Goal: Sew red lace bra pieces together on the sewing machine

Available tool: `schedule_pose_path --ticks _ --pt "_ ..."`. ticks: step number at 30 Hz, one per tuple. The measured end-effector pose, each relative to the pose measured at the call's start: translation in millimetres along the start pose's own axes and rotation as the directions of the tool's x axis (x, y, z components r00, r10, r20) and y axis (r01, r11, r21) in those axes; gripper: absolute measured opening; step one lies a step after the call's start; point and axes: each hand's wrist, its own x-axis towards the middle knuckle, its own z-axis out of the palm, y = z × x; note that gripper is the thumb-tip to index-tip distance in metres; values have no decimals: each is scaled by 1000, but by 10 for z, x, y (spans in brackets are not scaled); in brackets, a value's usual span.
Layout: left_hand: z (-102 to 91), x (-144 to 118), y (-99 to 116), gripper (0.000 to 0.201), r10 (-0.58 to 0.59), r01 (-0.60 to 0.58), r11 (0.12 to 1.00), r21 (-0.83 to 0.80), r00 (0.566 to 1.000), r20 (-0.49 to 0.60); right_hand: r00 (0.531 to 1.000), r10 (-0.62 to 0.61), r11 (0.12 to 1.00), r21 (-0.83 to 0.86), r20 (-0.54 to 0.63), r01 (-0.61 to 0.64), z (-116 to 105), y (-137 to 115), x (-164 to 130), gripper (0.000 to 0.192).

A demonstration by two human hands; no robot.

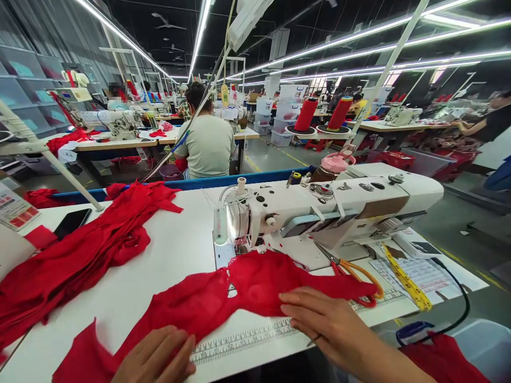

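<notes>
A heap of red fabric lies on the white counter, well up and left of the left hand, beside a black phone. The left hand rests flat on the red lace piece, its fingers loosely together, pinching nothing. The lace stretches between both hands, its middle just beneath the sewing machine needle. The right hand presses the lace's right end, fingers extended and close together. Just beyond those fingers lie orange-handled scissors; farther right, a yellow measuring tape.
</notes>
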Motion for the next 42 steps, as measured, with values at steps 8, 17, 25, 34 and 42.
schedule_pose_path --ticks 8,17,25,34,42 --pt "704 475 76 26 -193 206 914 -351 979 71 991 -15 995 101 133 1 545 -21 707 31" --pt "738 333 -71 34 -255 326 885 -331 937 241 987 -47 957 290 153 1 514 173 809 32" --pt "696 332 -177 37 -226 322 917 -235 905 360 933 -72 983 183 352 6 407 218 964 35" --pt "474 509 -333 60 -203 388 895 -222 795 572 867 -67 971 233 493 -58 267 270 1039 51" --pt "454 571 -370 69 -227 588 763 -268 633 740 848 -59 937 323 527 -136 313 331 1046 54"
